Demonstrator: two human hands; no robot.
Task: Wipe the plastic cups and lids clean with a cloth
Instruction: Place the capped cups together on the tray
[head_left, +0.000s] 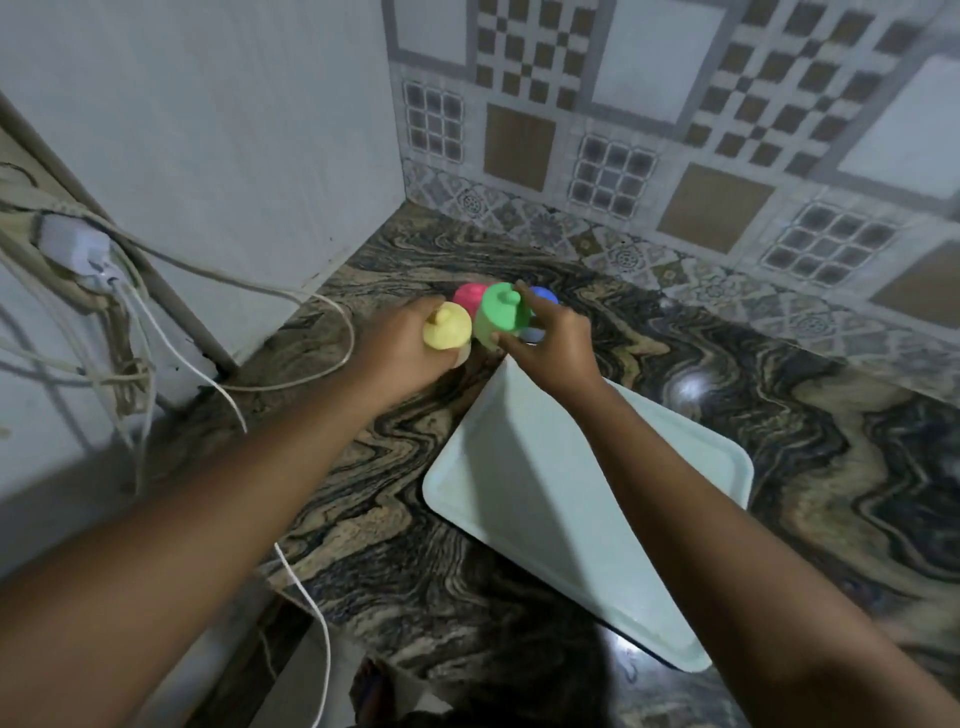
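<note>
Several small plastic cups with knobbed lids stand clustered on the marbled counter near the back corner. My left hand grips the yellow-lidded cup. My right hand holds the green cup, thumb below and fingers over its far side. A pink-lidded cup stands behind them, and a blue-lidded cup is partly hidden behind my right fingers. No cloth is in view.
A pale green rectangular tray lies on the counter just in front of the cups, under my right forearm. White cables trail from a wall plug at the left. Tiled walls close the corner behind.
</note>
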